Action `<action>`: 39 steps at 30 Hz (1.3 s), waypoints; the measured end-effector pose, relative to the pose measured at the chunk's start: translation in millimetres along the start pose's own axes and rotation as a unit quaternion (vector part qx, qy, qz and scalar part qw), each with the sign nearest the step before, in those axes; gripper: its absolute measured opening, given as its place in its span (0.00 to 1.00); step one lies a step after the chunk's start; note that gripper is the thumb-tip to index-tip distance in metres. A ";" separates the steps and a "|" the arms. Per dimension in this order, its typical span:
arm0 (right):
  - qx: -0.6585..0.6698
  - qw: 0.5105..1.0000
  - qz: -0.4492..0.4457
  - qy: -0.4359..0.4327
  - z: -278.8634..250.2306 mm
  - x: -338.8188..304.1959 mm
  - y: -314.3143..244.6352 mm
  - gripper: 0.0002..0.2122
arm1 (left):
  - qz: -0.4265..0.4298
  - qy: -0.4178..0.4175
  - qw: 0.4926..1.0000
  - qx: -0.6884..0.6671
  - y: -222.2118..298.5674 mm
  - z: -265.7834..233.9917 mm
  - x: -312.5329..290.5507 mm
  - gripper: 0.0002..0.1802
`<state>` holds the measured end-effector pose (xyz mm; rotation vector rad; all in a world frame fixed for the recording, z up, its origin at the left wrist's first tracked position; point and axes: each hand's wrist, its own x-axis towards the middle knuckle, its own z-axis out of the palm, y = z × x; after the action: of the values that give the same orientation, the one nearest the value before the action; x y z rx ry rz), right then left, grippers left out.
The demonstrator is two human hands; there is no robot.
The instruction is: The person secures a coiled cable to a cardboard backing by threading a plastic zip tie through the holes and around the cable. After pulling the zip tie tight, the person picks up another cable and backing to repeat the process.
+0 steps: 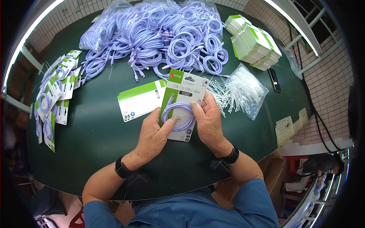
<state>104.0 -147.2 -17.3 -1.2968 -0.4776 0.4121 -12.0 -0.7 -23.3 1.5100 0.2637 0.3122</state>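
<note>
Lilac coiled cable (178, 105) on card (181, 114), left hand (150, 133) gripping card's left edge, right hand (210, 123) gripping its right, both thumbs in front over the cable.

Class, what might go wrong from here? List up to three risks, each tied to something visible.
1. The lilac cable, held against its card by the left grip and right grip, might shift if either loosens.
2. White ties lie loosely near the right grip and could get scattered.
3. Carded cables heaped near the table's left edge might slide off.
</note>
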 end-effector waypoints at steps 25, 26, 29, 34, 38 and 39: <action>-0.266 0.948 -0.083 -0.153 -2.6 -9.7 -44.3 0.22 | 0.351 0.192 0.849 0.344 54.4 -21.8 22.7 0.34; -0.182 0.974 -0.033 -0.131 -5.4 -8.4 -37.1 0.21 | 0.284 0.169 0.908 0.259 49.8 -23.1 20.6 0.36; -0.097 0.989 0.021 -0.113 -10.2 -6.5 -27.8 0.18 | 0.135 0.114 0.981 0.078 41.9 -29.1 17.6 0.38; -0.079 0.987 0.041 -0.133 -5.5 -6.3 -20.1 0.17 | -0.052 -0.001 0.998 -0.048 39.1 -38.1 19.9 0.34; -0.070 0.987 0.044 -0.141 -3.3 -8.2 -15.3 0.19 | -0.078 -0.004 0.994 -0.074 35.4 -34.6 16.9 0.27; -0.070 0.986 0.042 -0.143 -2.9 -8.4 -14.5 0.20 | -0.072 0.005 0.992 -0.100 33.5 -31.1 15.6 0.25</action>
<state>98.9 -157.3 -4.6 -1.4037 -0.7046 0.6504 -9.8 35.1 9.2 1.2850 0.3387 0.2237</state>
